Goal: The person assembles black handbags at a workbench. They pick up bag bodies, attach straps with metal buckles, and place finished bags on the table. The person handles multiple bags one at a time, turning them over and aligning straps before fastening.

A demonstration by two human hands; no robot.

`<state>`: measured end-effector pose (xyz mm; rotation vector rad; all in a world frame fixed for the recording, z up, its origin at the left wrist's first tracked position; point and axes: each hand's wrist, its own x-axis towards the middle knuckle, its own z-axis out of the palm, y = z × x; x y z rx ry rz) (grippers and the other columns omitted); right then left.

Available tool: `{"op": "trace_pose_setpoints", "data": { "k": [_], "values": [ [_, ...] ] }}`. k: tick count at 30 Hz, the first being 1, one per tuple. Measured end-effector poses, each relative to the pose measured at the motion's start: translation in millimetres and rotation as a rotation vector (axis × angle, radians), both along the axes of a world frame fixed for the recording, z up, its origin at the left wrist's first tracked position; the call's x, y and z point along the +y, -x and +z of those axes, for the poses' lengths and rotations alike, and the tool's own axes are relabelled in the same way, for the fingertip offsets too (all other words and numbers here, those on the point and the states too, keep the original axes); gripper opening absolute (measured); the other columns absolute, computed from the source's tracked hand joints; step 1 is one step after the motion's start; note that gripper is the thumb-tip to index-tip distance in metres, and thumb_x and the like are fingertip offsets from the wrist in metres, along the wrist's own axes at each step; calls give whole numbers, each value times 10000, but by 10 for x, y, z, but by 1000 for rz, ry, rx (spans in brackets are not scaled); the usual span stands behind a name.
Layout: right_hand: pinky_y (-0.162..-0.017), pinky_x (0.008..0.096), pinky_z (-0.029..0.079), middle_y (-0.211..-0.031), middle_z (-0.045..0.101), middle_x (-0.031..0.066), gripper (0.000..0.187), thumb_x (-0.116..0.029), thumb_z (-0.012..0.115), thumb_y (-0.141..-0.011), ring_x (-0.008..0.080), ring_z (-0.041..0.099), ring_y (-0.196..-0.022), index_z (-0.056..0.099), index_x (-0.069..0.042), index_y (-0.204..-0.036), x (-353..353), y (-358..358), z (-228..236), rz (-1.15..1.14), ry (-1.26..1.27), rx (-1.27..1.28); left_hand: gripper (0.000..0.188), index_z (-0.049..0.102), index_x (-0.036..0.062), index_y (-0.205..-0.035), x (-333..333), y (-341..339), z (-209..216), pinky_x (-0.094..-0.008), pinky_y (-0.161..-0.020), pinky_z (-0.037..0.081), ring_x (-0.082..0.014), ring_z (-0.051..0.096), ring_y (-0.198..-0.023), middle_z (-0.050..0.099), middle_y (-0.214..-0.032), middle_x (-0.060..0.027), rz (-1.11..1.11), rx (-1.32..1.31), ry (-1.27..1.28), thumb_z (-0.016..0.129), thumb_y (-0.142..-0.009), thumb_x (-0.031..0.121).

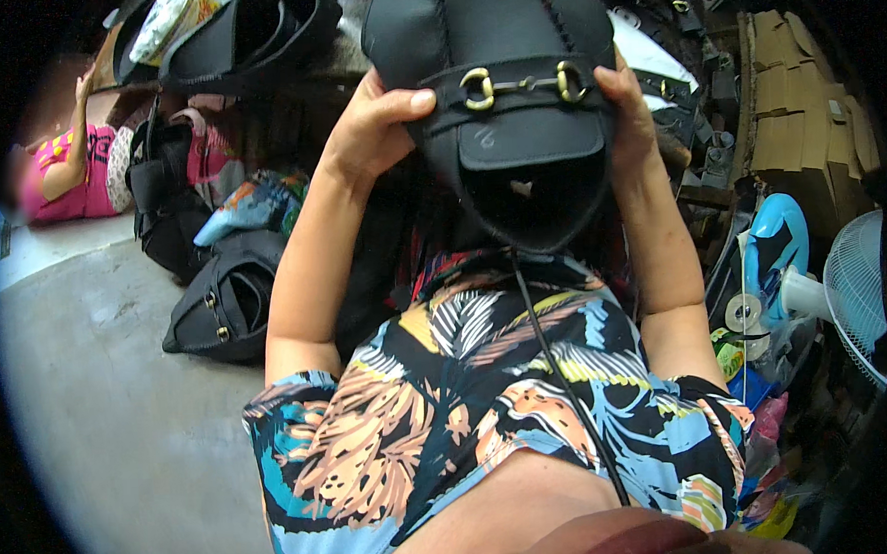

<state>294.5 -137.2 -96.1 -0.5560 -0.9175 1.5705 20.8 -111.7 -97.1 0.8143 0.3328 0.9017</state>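
Note:
Close in front of me I hold up a black loafer upper [527, 142], with a strap, a gold-coloured horsebit and a small pale mark on its tongue. The opening faces my chest, and the toe part runs out of the top of the picture. My left hand [372, 125] grips its left side, thumb on the strap by the horsebit's end. On the right side my right hand [635, 104] holds it the same way, thumb at the strap's other end. The remaining fingers of both hands are mostly hidden behind the leather.
Black uppers [249, 35] lie on a surface at the far left. Another black upper with a horsebit [220, 304] is beside my left arm, over the grey floor [116, 415]. A person in pink [78, 173] is at left. Cardboard [799, 99] and a fan [854, 292] stand right.

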Motion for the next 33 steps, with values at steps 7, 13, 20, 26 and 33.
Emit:
{"op": "trace_pose_setpoints", "data": {
  "k": [7, 13, 20, 26, 33],
  "values": [
    [-950, 354, 571, -1226, 648, 120, 711, -104, 733, -748, 203, 683, -1061, 451, -8, -1394, -2, -6, 212, -17, -13, -36, 573, 590, -18, -1275, 17, 41, 29, -406, -971, 542, -244, 701, -1027, 691, -1183, -141, 63, 83, -32, 807, -748, 40],
    [-981, 341, 538, -1197, 668, 106, 688, -58, 741, -732, 189, 685, -1049, 493, -9, -1372, -9, -74, 237, -35, -14, -145, 465, 657, -5, -1193, 34, 110, 0, -378, -957, 544, -211, 710, -987, 727, -1078, -105, 58, 114, -22, 799, -751, 24],
    [-994, 343, 526, -1194, 671, 108, 722, -52, 766, -707, 186, 679, -1054, 497, 2, -1374, -6, -89, 241, -42, -4, -193, 437, 668, -10, -1172, 5, 101, 0, -376, -945, 547, -203, 713, -965, 728, -1080, -105, 85, 131, -7, 778, -749, -11],
    [-1011, 339, 508, -1239, 649, 111, 800, -11, 818, -678, 197, 649, -1114, 467, -5, -1397, 0, -82, 268, -62, -91, -175, 459, 668, 5, -1184, 35, 164, -41, -381, -955, 546, -214, 709, -989, 728, -1086, -106, 68, 99, -15, 779, -739, -20],
    [-1032, 355, 494, -1263, 633, 119, 813, -26, 815, -677, 212, 638, -1138, 459, -3, -1407, -23, -106, 261, -62, -123, -227, 581, 603, -20, -1249, 58, 143, 3, -415, -986, 537, -255, 691, -1048, 696, -1149, -141, 62, 136, -9, 820, -714, 39]
  ]
}}
